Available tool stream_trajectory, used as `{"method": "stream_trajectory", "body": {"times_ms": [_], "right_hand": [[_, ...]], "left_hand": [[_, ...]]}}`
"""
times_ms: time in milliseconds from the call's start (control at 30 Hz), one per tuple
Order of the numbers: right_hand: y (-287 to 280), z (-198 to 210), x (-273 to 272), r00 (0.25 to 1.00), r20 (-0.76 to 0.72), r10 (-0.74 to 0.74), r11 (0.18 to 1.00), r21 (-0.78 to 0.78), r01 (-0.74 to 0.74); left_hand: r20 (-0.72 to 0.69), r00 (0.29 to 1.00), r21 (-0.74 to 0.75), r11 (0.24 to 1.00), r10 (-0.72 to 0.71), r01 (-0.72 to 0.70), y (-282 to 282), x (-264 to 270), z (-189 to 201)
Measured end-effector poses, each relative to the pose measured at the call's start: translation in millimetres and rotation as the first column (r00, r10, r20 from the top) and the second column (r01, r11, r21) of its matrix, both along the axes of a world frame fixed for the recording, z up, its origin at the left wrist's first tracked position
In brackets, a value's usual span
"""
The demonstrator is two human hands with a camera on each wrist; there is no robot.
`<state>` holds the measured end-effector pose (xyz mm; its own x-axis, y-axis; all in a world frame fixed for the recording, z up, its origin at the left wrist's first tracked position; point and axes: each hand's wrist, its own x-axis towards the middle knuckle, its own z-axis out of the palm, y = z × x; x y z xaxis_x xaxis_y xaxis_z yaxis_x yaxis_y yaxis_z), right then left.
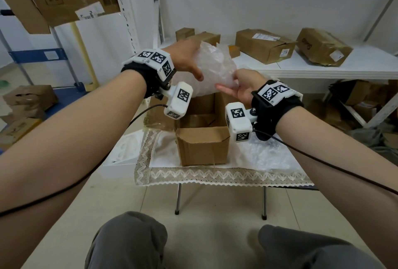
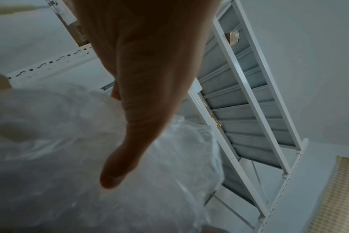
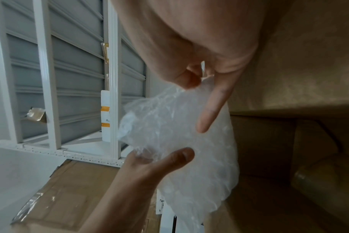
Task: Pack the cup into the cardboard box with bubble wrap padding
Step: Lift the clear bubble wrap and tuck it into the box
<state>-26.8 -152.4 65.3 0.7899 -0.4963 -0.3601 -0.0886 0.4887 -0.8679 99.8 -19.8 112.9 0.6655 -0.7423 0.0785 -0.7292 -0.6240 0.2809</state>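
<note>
Packing at an intermediate stage. Both hands hold a crumpled bundle of bubble wrap (image 1: 212, 70) in the air directly above the open cardboard box (image 1: 202, 139), which stands on the desk (image 1: 226, 175). The left hand (image 1: 185, 59) lies over the bundle's upper left side, fingers curved around it and thumb extended downward. The right hand (image 1: 241, 84) pinches the lower right edge of the film between thumb and curled fingers, with one finger extended straight.

The cup cannot be made out; it may be enclosed in the bundle, since the film is cloudy and heavily creased. A glossy, possibly transparent object lies inside the box, indistinct. Remaining, by inference: lowering the bundle into the box and closing the flaps.

Materials: thin, translucent, pliable film; brown corrugated board with an exposed fluted edge; a white cloth with zigzag lace trim covering the desk; further bubble wrap (image 1: 265, 154) lying on the cloth right of the box
</note>
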Motion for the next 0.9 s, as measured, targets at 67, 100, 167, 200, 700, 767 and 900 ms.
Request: {"method": "stream_trajectory", "body": {"times_ms": [67,100,167,200,700,767,900], "right_hand": [[-2.1,0.9,1.2,1.0,-0.024,0.011,0.999,-0.031,-0.011],[-3.3,0.4,1.6,0.999,-0.038,0.014,0.998,-0.059,-0.016],[-6.5,-0.1,1.4,0.999,-0.05,0.011,0.994,-0.109,-0.017],[-8.4,-1.2,1.3,0.998,-0.055,0.012,0.992,-0.124,-0.019],[-12.5,-13.9,0.5,0.977,-0.176,0.118,0.96,-0.232,-0.158],[-11.9,-13.6,0.9,0.976,-0.178,0.126,0.96,-0.227,-0.166],[-12.4,-15.4,2.0,0.973,-0.196,0.124,0.955,-0.244,-0.171]], "left_hand": [[0.004,0.999,0.015,0.999,0.039,-0.039,-4.7,2.9,0.0],[0.02,0.998,0.028,0.998,0.054,-0.055,-7.9,4.7,-1.3],[0.09,0.993,0.089,0.992,0.078,-0.086,-16.3,10.8,-6.7],[0.114,0.99,0.103,0.991,0.077,-0.089,-20.2,12.4,-9.6],[0.105,0.985,0.502,0.847,0.139,-0.173,-100.8,139.0,-108.0],[0.1,0.99,0.482,0.865,0.103,-0.139,-112.4,173.1,-140.4],[0.094,0.992,0.511,0.851,0.081,-0.118,-84.7,90.2,-104.4]]}}
